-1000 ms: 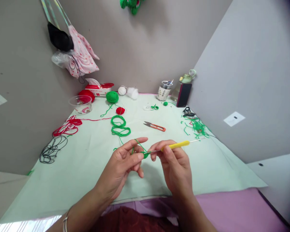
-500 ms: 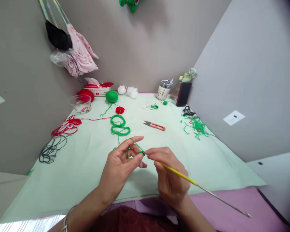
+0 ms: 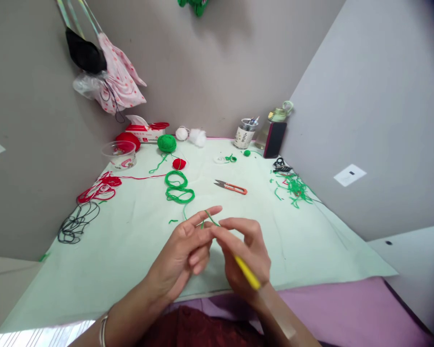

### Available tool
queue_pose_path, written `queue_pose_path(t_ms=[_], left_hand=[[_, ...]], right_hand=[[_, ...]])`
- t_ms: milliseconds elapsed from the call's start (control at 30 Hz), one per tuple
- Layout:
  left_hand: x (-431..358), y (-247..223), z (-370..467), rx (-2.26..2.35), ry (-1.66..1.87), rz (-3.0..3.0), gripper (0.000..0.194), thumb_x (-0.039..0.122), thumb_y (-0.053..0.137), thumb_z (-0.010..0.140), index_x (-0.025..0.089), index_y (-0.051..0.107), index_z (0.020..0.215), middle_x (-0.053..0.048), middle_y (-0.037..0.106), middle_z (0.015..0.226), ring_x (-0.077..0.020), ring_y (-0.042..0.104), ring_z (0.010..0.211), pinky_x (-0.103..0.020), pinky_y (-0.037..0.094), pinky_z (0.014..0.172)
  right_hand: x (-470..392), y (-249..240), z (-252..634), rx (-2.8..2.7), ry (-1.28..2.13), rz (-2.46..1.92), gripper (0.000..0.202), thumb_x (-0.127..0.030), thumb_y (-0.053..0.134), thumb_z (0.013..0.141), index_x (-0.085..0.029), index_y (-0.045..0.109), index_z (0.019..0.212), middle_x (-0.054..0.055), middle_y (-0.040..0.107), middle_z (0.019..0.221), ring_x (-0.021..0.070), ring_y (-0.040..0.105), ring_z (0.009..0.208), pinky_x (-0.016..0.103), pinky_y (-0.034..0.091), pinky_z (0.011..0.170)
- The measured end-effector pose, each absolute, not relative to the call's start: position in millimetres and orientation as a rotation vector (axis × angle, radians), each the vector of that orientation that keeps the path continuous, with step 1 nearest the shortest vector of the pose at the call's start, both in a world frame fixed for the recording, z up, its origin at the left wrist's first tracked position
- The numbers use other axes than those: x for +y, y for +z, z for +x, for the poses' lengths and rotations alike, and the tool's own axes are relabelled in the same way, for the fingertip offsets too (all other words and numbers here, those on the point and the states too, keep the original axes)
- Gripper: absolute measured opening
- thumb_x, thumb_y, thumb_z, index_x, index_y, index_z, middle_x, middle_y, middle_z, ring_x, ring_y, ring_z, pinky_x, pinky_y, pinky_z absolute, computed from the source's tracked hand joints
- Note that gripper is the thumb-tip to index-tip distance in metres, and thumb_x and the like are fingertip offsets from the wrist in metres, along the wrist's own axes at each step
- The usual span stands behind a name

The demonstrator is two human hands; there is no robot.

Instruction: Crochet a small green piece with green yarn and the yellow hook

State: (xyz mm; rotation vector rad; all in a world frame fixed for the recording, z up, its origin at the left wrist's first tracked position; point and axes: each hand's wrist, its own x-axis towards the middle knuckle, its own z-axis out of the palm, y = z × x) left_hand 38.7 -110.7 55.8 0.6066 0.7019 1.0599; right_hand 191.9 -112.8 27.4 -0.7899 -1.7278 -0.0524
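Note:
My left hand (image 3: 183, 248) has its index finger stretched out with green yarn (image 3: 212, 218) looped over it. Its thumb and other fingers are closed on the yarn work, which is mostly hidden by the fingers. My right hand (image 3: 249, 246) meets it at the fingertips and grips a crochet hook (image 3: 247, 273) by its yellow handle. The hook's tip is hidden and its rear end is smeared by motion. From the left hand the strand runs back to loosely coiled green yarn (image 3: 181, 195) on the table. Orange thread snips (image 3: 235, 188) lie beyond my hands.
Left stand a clear tub (image 3: 120, 156), red yarn (image 3: 99, 189) and dark cord (image 3: 74, 229). Green (image 3: 167, 143) and red balls (image 3: 179, 164) sit at the back. A pen can (image 3: 245, 134), phone (image 3: 276, 140) and green yarn scraps (image 3: 297, 190) are right.
My right hand has turned, swinging the hook from pointing right to steeply down toward me. The left fingers have curled and shifted slightly right, and the small green work is now hidden.

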Motion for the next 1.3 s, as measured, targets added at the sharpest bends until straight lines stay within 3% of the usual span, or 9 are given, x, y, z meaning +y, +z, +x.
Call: queue_pose_path(t_ms=[67, 167, 267, 533, 800, 967, 1133, 1200, 1300], left_hand=[[-108.1, 58.6, 35.7, 0.68, 1.048, 0.562, 0.047, 0.024, 0.091, 0.082, 0.015, 0.078, 0.127, 0.011, 0.05, 0.065, 0.0017, 0.02, 0.041, -0.01, 0.027, 0.036], [-107.0, 62.3, 34.1, 0.704, 1.1, 0.598, 0.044, 0.021, 0.091, 0.08, 0.02, 0.08, 0.124, 0.004, 0.063, 0.087, 0.005, 0.024, 0.041, -0.011, 0.025, 0.036], [-108.3, 61.9, 34.9, 0.737, 1.112, 0.658, 0.045, 0.025, 0.092, 0.081, 0.024, 0.08, 0.124, 0.003, 0.063, 0.093, 0.0051, 0.028, 0.041, -0.012, 0.026, 0.036], [-106.2, 55.3, 27.0, 0.838, 1.168, 0.829, 0.038, 0.028, 0.09, 0.084, 0.028, 0.082, 0.121, 0.004, 0.059, 0.089, 0.0031, 0.035, 0.043, -0.014, 0.028, 0.039], [-108.8, 58.4, 32.8, 0.789, 1.103, 0.791, 0.036, 0.031, 0.09, 0.083, 0.03, 0.085, 0.118, 0.002, 0.06, 0.097, 0.005, 0.032, 0.042, -0.014, 0.026, 0.038], [-111.5, 54.4, 41.8, 0.799, 1.172, 0.719, 0.039, 0.028, 0.094, 0.081, 0.027, 0.084, 0.119, 0.003, 0.063, 0.094, 0.0026, 0.039, 0.045, -0.013, 0.037, 0.041], [-108.6, 53.9, 42.3, 0.701, 1.083, 0.575, 0.043, 0.028, 0.093, 0.081, 0.019, 0.083, 0.122, 0.01, 0.046, 0.063, -0.0001, 0.024, 0.044, -0.011, 0.031, 0.039], [-105.1, 55.3, 38.8, 0.657, 1.046, 0.516, 0.038, 0.026, 0.093, 0.08, 0.015, 0.085, 0.115, 0.011, 0.038, 0.06, -0.0007, 0.019, 0.046, -0.009, 0.028, 0.038], [-102.2, 57.6, 34.6, 0.654, 1.105, 0.491, 0.036, 0.019, 0.093, 0.078, 0.017, 0.085, 0.113, 0.009, 0.046, 0.068, 0.0015, 0.021, 0.045, -0.008, 0.028, 0.037]], right_hand=[[-112.9, 32.8, 193.6, -1.586, 0.268, -0.801, 0.027, -0.008, 0.057, 0.104, -0.025, 0.076, 0.113, 0.005, 0.075, 0.096, 0.0182, 0.071, 0.086, 0.032, 0.06, 0.074], [-110.5, 37.7, 195.3, -1.364, 0.68, -0.763, 0.023, -0.017, 0.056, 0.108, -0.025, 0.077, 0.102, 0.002, 0.073, 0.088, 0.0158, 0.067, 0.076, 0.031, 0.057, 0.07], [-107.3, 36.2, 194.3, -1.313, 0.851, -0.741, 0.021, -0.024, 0.059, 0.108, -0.026, 0.078, 0.1, 0.002, 0.074, 0.09, 0.0157, 0.067, 0.077, 0.031, 0.057, 0.073], [-114.3, 38.9, 196.0, -1.338, 0.712, -0.782, 0.021, -0.021, 0.061, 0.107, -0.025, 0.081, 0.102, 0.002, 0.074, 0.089, 0.0159, 0.066, 0.08, 0.03, 0.055, 0.073], [-105.6, 39.3, 194.5, -1.258, 0.938, -0.698, 0.017, -0.03, 0.066, 0.105, -0.024, 0.08, 0.098, 0.003, 0.076, 0.09, 0.0157, 0.068, 0.073, 0.031, 0.058, 0.068], [-109.9, 34.9, 187.8, -1.413, 0.624, -0.804, 0.019, -0.02, 0.063, 0.105, -0.025, 0.081, 0.104, 0.005, 0.079, 0.092, 0.0174, 0.071, 0.074, 0.032, 0.061, 0.067], [-111.0, 25.0, 189.0, -1.615, 0.241, -0.81, 0.033, -0.008, 0.067, 0.099, -0.031, 0.082, 0.119, 0.007, 0.078, 0.104, 0.0207, 0.075, 0.089, 0.034, 0.061, 0.071], [-109.0, 27.0, 192.6, -1.521, 0.346, -0.828, 0.027, -0.012, 0.065, 0.101, -0.029, 0.082, 0.113, 0.006, 0.077, 0.096, 0.0204, 0.073, 0.085, 0.034, 0.06, 0.07], [-105.2, 34.6, 196.7, -1.316, 0.675, -0.806, 0.019, -0.021, 0.062, 0.106, -0.025, 0.08, 0.102, 0.002, 0.071, 0.081, 0.0175, 0.067, 0.074, 0.032, 0.057, 0.068]])
